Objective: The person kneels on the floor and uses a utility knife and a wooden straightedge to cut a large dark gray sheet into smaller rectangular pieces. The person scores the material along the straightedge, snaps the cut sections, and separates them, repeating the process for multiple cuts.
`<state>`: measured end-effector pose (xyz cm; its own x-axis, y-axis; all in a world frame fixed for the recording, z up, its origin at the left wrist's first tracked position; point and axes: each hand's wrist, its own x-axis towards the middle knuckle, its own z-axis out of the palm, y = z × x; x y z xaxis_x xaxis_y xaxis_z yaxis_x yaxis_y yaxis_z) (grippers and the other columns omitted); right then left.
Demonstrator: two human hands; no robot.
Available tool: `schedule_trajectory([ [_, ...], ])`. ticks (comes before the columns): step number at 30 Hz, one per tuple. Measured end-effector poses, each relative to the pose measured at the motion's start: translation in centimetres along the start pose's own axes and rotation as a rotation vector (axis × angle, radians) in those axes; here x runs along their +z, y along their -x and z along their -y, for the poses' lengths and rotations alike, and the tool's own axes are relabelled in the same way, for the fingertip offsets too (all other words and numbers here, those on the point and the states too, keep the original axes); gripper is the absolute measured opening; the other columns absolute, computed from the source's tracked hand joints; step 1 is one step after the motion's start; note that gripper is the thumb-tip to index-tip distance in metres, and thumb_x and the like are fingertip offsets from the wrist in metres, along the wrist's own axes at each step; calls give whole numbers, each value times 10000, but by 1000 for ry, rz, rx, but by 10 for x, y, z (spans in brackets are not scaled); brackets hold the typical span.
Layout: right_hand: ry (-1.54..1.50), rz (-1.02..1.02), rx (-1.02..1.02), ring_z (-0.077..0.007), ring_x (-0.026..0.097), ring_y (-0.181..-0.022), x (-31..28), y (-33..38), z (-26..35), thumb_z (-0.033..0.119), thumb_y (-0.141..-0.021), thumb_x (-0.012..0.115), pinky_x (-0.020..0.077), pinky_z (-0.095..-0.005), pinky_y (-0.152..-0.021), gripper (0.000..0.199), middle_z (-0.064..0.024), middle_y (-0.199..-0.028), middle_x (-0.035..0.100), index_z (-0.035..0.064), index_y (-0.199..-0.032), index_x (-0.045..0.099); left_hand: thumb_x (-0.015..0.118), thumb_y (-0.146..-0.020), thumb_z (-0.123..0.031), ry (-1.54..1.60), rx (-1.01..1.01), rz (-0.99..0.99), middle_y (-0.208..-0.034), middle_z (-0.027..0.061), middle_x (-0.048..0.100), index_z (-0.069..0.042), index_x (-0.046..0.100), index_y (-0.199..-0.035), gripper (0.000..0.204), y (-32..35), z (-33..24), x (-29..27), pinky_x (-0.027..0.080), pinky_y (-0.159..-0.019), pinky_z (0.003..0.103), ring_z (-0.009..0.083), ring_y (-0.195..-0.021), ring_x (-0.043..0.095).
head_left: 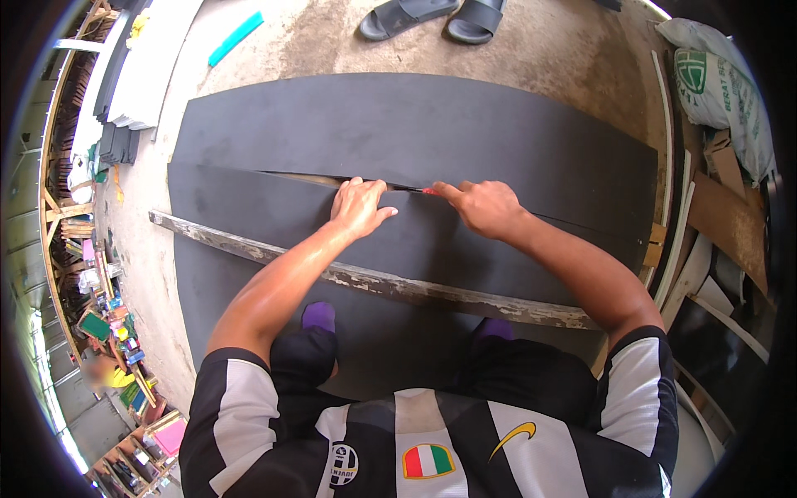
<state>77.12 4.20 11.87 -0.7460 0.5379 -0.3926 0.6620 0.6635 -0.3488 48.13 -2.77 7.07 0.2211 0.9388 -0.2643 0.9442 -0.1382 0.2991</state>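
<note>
A large black sheet (398, 116) lies on the floor in front of me, with a long cut running across it from left to right. The cut gapes at its left part, where a paler layer shows. My left hand (361, 207) curls its fingers over the near edge of the gap, thumb out to the side on the sheet. Just right of it, my right hand (484, 207) is closed on a slim cutter (428, 192) with a red part showing. The cutter lies along the cut line; most of its handle is hidden in my fist.
A weathered wooden strip (398, 286) lies across the sheet between my hands and my purple-socked feet. Black slippers (475, 21) and a turquoise strip (236, 38) lie beyond the sheet. White sacks (722, 91) and board offcuts (730, 224) crowd the right side.
</note>
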Motion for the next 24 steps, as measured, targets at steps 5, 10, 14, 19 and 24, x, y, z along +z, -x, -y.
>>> schedule_trajectory([
  [5, 66, 77, 33, -325, 781, -878, 1, -3, 1, 133, -997, 571, 629, -456, -681, 553, -138, -1056, 763, 157, -1545, 498, 848, -855, -429, -42, -7, 4, -954, 83, 725, -67, 691, -1119, 475, -1, 0, 0, 503, -944, 463, 302, -977, 641],
  [10, 149, 129, 59, -341, 788, -837, 0, 22, -27, 121, -972, 591, 633, -457, -688, 427, -117, -910, 788, 111, -1398, 606, 848, -856, -432, -42, -42, 76, -1033, 88, 741, -65, 692, -1142, 491, -3, 2, -2, 507, -963, 457, 307, -1037, 643],
  [14, 223, 208, 139, -340, 788, -843, -5, 87, -77, 139, -955, 616, 626, -457, -688, 362, -118, -891, 786, 116, -1314, 648, 845, -849, -438, -10, -28, 30, -971, 68, 706, -74, 672, -1032, 443, -3, -2, -7, 510, -955, 471, 309, -1006, 630],
  [19, 241, 199, 252, -334, 779, -838, -6, 168, -131, 161, -959, 632, 614, -461, -693, 366, -108, -901, 777, 187, -1322, 668, 836, -822, -547, -57, -132, 182, -1054, 160, 747, -49, 720, -1186, 628, -19, -17, -13, 531, -954, 488, 342, -1088, 658],
  [24, 101, -73, 231, -329, 757, -826, -1, 191, -142, 214, -1000, 614, 598, -477, -692, 372, -97, -945, 755, 246, -1368, 661, 818, -833, -588, -4, -37, 229, -1086, 197, 762, -17, 732, -1180, 675, -57, -96, 22, 548, -986, 498, 368, -1155, 687],
])
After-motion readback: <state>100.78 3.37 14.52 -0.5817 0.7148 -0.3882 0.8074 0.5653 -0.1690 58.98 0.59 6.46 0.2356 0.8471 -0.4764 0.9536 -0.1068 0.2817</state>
